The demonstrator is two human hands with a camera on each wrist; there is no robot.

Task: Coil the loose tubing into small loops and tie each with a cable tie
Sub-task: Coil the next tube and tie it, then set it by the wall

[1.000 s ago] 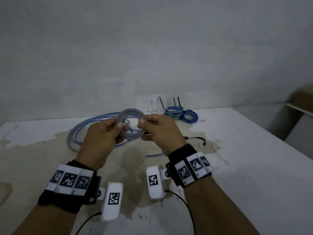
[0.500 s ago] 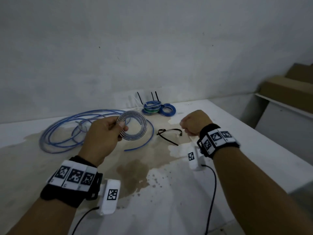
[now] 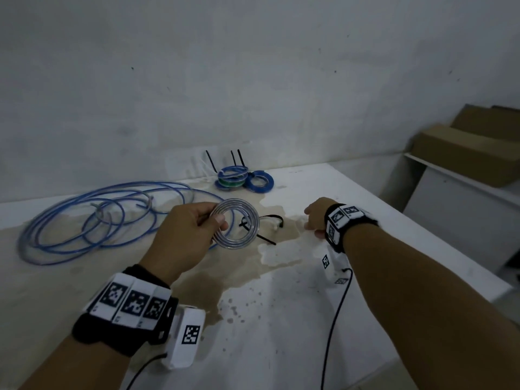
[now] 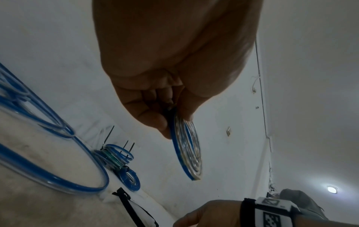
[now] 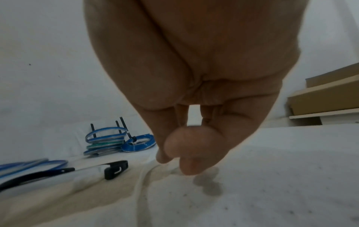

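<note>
Clear tubing coil (image 3: 235,224) pinched in left hand (image 3: 185,237); right hand (image 3: 316,218) empty.

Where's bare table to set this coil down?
Bare table lies near the front edge, between the forearms, and right of the right hand. Crowded: loose blue tubing at left, tied coils by the wall, black cable ties beyond the held coil.
</note>
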